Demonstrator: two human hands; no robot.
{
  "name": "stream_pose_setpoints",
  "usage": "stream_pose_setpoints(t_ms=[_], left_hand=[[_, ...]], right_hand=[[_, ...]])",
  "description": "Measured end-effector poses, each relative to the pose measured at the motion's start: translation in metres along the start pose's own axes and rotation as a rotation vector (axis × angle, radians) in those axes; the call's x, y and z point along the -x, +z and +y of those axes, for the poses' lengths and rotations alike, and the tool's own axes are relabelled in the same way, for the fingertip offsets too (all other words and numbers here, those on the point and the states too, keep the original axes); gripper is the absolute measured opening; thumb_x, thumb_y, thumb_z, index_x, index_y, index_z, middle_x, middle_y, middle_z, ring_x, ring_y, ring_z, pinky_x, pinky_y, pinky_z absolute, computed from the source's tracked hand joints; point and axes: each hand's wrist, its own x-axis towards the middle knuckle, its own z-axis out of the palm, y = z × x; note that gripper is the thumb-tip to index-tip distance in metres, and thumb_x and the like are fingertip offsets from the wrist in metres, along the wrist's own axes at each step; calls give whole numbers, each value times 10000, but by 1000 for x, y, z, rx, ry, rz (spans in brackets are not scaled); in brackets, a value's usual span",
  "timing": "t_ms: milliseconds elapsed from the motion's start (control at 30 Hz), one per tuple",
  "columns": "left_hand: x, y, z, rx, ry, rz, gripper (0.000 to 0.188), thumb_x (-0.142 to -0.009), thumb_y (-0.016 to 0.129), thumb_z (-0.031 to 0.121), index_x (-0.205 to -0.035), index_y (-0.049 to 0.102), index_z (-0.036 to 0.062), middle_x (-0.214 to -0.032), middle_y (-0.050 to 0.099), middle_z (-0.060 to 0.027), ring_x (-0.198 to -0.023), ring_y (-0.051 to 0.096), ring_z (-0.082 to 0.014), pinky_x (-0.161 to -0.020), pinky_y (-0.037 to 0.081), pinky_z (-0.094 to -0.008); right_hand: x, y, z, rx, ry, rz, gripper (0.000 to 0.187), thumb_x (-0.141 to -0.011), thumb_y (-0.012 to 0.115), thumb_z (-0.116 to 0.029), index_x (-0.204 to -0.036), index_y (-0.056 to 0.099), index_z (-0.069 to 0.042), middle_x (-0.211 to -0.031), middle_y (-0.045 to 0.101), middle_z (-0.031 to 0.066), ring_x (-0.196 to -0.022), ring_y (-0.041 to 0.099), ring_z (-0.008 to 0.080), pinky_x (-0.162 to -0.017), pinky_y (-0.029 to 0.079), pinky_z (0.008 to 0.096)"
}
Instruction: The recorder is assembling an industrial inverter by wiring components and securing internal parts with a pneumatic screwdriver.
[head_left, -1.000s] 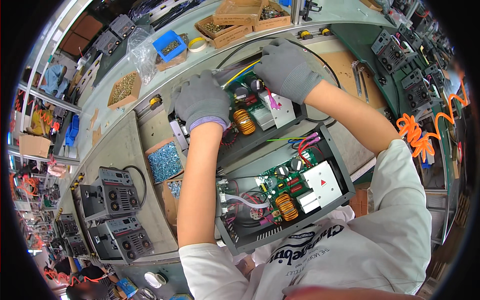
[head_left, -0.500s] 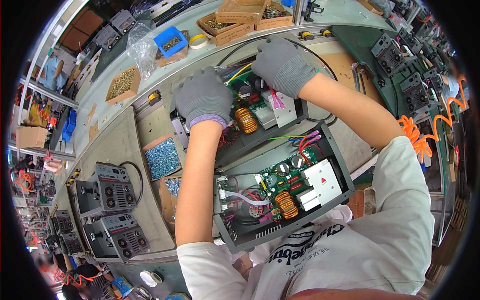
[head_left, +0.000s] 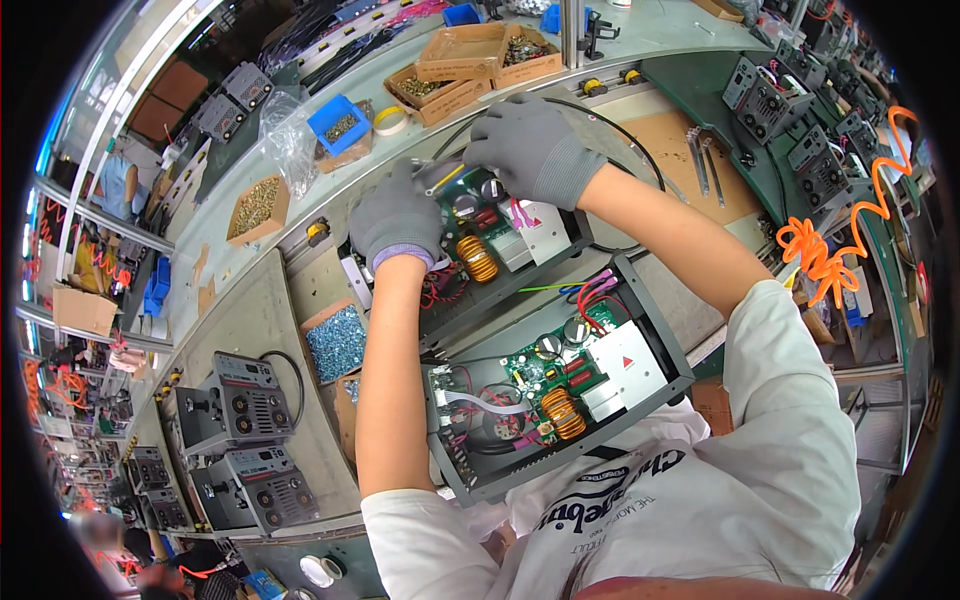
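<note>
Both my hands wear grey knit gloves and work over the far open metal housing [head_left: 512,287], which holds a circuit board, a copper coil [head_left: 477,258] and a pale metal plate [head_left: 549,238]. My left hand [head_left: 396,215] is at the housing's left back part, fingers curled and their tips hidden. My right hand [head_left: 532,148] is over the back edge with bent fingers closed at the end of a yellow wire [head_left: 447,179]. Nearer to me is a second open housing [head_left: 682,380] with a green board, a copper coil [head_left: 563,413] and red, blue and purple-ended wires [head_left: 598,287].
At left are a box of blue screws [head_left: 337,342] and two finished-looking grey units [head_left: 245,398]. Along the back stand a blue bin [head_left: 338,120], cardboard boxes of small parts [head_left: 460,52] and a tape roll [head_left: 390,121]. An orange coiled hose [head_left: 815,255] hangs at right.
My right hand has moved left and slightly down, closer to my left hand, and the yellow wire end has shifted with it. The whole view has shifted slightly. Both housings stay in place.
</note>
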Motion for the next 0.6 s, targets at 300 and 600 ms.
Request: stream_pose_setpoints(t_ms=[300, 600], left_hand=[[-4, -9, 6, 238, -36, -22, 422, -976, 507, 496, -1279, 620, 225, -1115, 724, -149, -1055, 675, -374, -883, 513, -478], [-21, -10, -2, 416, -89, -4, 532, -954, 497, 542, -1289, 659, 162, -1184, 707, -160, -1105, 664, -360, -960, 489, -433]], right_hand=[[0, 17, 1, 267, 113, 92, 165, -840, 640, -205, -978, 724, -169, -924, 698, 31, -942, 665, 201, -863, 452, 367], [7, 30, 9, 148, 113, 273, 135, -757, 687, -166, -887, 650, -157, -786, 660, 23, -816, 666, 238, -837, 496, 395]])
